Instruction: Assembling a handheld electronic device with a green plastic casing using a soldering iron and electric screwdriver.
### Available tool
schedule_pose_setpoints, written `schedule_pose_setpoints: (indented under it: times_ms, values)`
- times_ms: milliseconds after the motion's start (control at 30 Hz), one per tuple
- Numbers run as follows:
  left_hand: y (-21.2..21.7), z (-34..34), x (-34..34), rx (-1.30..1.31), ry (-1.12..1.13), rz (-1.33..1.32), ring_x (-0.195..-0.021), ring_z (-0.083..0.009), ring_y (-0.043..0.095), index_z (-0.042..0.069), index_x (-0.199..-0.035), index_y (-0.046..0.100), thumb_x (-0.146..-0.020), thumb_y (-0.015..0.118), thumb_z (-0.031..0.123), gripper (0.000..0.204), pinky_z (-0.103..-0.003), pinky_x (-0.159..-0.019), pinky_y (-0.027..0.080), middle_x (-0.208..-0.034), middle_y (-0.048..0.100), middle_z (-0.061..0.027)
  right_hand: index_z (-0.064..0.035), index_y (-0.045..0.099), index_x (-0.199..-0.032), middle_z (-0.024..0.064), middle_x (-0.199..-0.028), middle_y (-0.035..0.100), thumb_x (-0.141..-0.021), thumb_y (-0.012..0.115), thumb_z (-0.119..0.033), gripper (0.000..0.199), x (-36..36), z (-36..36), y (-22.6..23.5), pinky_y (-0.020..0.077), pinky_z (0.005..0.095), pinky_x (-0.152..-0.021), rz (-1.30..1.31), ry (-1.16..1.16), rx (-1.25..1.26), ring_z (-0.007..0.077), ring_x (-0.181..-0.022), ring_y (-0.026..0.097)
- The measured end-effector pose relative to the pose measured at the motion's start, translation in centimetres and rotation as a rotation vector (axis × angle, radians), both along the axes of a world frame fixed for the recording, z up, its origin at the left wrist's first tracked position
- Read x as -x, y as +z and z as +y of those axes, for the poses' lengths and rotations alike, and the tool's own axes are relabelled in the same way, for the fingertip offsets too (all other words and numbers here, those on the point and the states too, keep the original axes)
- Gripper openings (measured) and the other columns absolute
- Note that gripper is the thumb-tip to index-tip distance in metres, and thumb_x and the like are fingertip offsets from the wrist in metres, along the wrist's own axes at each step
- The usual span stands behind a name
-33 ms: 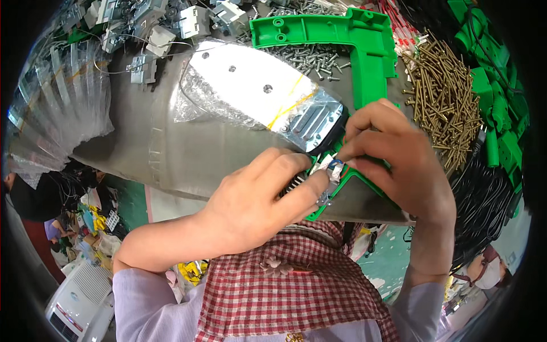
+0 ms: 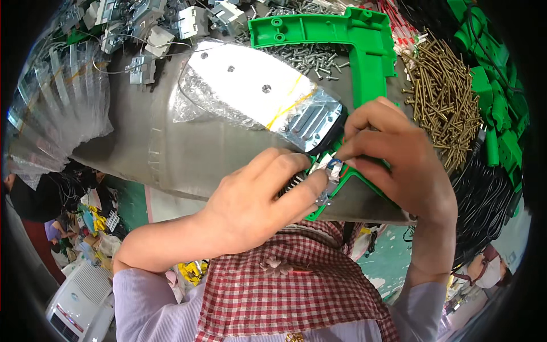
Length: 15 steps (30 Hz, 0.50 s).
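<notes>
At the table's near edge lies a green plastic housing (image 2: 364,177), partly covered by my hands. My left hand (image 2: 256,194) is closed, its fingertips pressing on a small white fitting (image 2: 326,161) in the housing. A piece of clear plastic shows below those fingers. From the right, my right hand (image 2: 393,151) reaches in with thumb and index finger pinched at a short blue wire (image 2: 334,163) beside the fitting. A bit of red wire shows near its fingertips. Touching or just behind the housing is a long metal plate (image 2: 250,74) with a dark rounded end, partly wrapped in clear film.
Another green housing half (image 2: 367,62) lies beyond my right hand, by loose silver screws (image 2: 313,57). Brass-coloured screws (image 2: 444,97) are heaped at the right, near black cables (image 2: 484,188). Grey-white switch boxes (image 2: 194,21) fill the back left; clear plastic bags (image 2: 68,102) lie left.
</notes>
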<state>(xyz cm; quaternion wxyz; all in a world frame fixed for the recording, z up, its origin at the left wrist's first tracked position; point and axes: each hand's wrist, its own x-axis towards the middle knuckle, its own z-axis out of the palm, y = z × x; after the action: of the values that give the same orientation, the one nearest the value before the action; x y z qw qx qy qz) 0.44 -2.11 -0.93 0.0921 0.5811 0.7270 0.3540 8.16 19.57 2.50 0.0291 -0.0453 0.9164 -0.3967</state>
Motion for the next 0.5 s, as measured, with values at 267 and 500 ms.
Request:
schedule_pose_setpoints:
  times_ms: [267,500]
  values:
    - [0.2,-0.2,0.1,0.012,-0.019,0.054,-0.086,-0.0231,0.059,0.006,-0.110,0.063,-0.073,0.070,0.014,0.039,-0.032,-0.062,0.053,-0.098,0.055,-0.0087,-0.0050,0.062,-0.076,0.0061,-0.078,0.048,-0.072,0.067,-0.003,0.007,1.6,0.0,1.0,0.0377,0.0374,-0.071,0.011,0.187,-0.223,0.0256,-0.078,0.049]
    - [0.0,0.0,-0.3,-0.003,0.011,0.080,-0.086,-0.0241,0.060,0.005,-0.108,0.064,-0.070,0.072,0.014,0.040,-0.032,-0.063,0.054,-0.097,0.057,-0.0090,-0.0081,0.063,-0.087,0.0044,-0.077,0.052,-0.077,0.064,-0.007,0.010,0.0,0.0,0.5,0.0357,0.0358,-0.073,-0.153,0.014,0.020,0.0230,-0.078,0.050]
